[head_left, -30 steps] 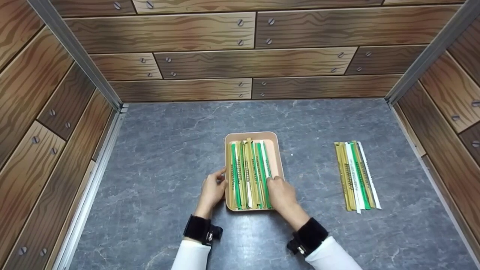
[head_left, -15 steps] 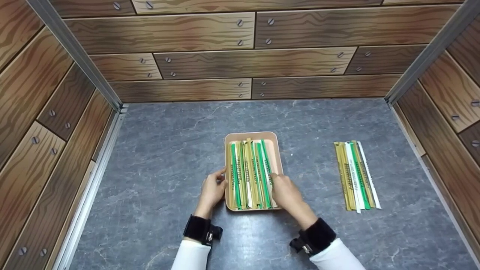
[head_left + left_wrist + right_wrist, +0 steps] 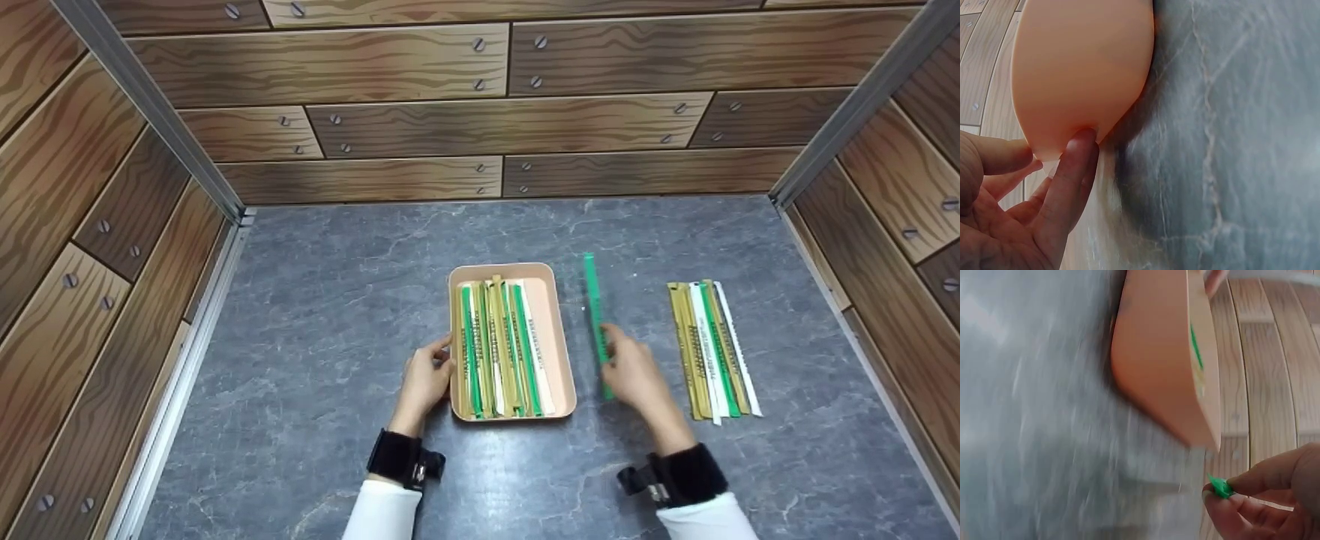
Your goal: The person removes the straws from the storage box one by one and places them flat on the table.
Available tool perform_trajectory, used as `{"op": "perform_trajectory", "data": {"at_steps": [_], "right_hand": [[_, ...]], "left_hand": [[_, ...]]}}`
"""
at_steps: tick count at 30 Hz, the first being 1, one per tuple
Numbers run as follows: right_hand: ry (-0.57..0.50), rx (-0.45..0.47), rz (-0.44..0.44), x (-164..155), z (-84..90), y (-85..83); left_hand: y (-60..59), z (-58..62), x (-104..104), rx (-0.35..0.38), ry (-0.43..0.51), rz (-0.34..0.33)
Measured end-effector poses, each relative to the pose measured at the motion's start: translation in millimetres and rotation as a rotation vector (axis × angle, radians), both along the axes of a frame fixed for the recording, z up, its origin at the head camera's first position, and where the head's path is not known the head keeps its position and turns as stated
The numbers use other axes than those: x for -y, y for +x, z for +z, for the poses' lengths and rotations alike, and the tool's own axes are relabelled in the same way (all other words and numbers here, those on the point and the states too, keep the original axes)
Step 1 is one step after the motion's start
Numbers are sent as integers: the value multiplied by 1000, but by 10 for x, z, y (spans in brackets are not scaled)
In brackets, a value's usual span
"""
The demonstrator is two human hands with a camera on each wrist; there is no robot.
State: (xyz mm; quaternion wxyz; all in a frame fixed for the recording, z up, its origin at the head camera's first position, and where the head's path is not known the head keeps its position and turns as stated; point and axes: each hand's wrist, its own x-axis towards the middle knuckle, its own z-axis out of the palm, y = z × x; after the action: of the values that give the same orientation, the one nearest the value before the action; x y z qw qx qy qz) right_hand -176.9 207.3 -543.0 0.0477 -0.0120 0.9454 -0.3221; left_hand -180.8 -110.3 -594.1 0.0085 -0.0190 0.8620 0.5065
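Note:
A peach tray (image 3: 559, 322) sits mid-table, filled with several green, white and olive strips (image 3: 495, 352) lying lengthwise. My left hand (image 3: 426, 379) rests against the tray's left wall (image 3: 1081, 73), fingers touching it. My right hand (image 3: 634, 373) is between the tray and a second pile, pinching a green strip (image 3: 595, 307) that points away from me, clear of the tray. In the right wrist view the strip's green end (image 3: 1219, 486) shows between thumb and fingertips, with the tray's outer wall (image 3: 1157, 365) blurred behind.
A row of several olive, white and green strips (image 3: 712, 349) lies on the grey marbled table (image 3: 337, 300) to the right. Wood-patterned walls (image 3: 450, 112) close in the back and both sides.
My right hand lifted a green strip out of the tray's right side and carried it rightward, toward the row on the table. The left hand stayed on the tray.

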Motion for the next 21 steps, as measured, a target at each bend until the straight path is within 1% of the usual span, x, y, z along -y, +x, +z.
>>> {"op": "perform_trajectory", "data": {"at_steps": [4, 9, 17, 21], "right_hand": [[47, 29, -46, -310, -23, 6], [99, 46, -91, -645, -51, 34], [190, 105, -169, -1005, -69, 80], [198, 174, -208, -1146, -68, 110]], "left_hand": [[-5, 14, 1, 13, 7, -9], [-5, 30, 0, 25, 6, -3], [4, 34, -1, 44, -6, 7], [2, 29, -2, 34, -8, 7]]}}
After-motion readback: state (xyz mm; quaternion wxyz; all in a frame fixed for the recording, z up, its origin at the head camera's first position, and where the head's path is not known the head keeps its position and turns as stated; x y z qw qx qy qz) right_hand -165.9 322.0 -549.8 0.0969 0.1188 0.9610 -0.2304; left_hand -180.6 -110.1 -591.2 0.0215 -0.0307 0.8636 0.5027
